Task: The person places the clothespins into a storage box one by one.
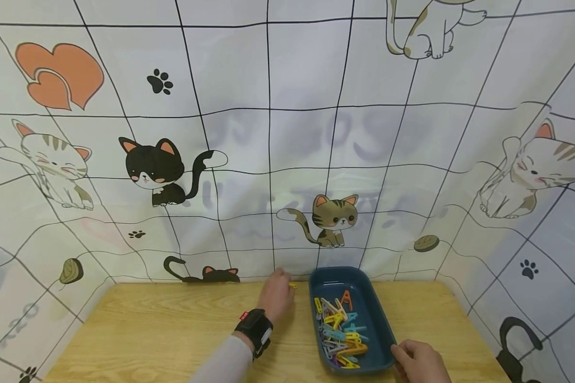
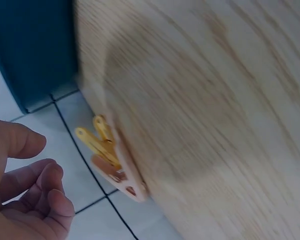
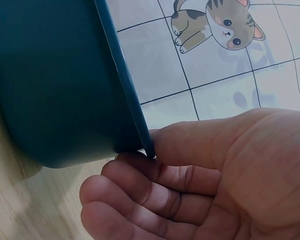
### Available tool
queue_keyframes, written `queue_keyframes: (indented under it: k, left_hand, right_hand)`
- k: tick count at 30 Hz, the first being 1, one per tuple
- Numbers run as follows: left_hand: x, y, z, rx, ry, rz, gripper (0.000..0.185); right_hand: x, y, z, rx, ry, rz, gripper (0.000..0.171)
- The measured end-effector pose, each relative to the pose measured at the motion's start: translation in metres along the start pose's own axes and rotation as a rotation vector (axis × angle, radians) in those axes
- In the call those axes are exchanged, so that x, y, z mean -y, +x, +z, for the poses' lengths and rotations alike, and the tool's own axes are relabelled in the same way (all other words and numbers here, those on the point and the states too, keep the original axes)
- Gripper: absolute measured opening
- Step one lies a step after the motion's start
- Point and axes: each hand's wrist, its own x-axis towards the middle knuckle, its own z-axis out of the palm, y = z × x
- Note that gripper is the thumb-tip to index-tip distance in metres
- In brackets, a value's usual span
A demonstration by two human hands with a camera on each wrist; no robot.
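My left hand [image 1: 275,295] reaches to the back edge of the wooden table, its fingers loosely bent and holding nothing. Just beside it a yellow clothespin [image 2: 97,145] and a peach clothespin [image 2: 135,170] lie together against the wall; the left wrist view shows a gap between them and the fingers. To the right stands a deep blue tray [image 1: 376,335] with several coloured clothespins [image 1: 340,335] heaped inside. At its near right corner, my right hand [image 1: 419,361] pinches the rim between thumb and fingers, clearly seen in the right wrist view.
The light wooden tabletop [image 1: 163,324] runs up to a white tiled-pattern sheet [image 1: 239,133] printed with cats, which rises behind and at both sides. A black band with a device [image 1: 259,330] sits on the left wrist.
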Motion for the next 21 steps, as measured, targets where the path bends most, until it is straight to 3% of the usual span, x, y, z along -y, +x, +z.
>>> queue_keyframes:
  k: [16, 21]
  left_hand:
    - [0.023, 0.004, 0.016, -0.013, 0.230, 0.066, 0.013]
    - [0.024, 0.006, 0.019, -0.034, 0.258, 0.078, 0.014]
  right_hand:
    - [0.001, -0.002, 0.001, -0.011, 0.022, -0.010, 0.026]
    - [0.000, -0.001, 0.001, -0.004, 0.016, -0.005, 0.026]
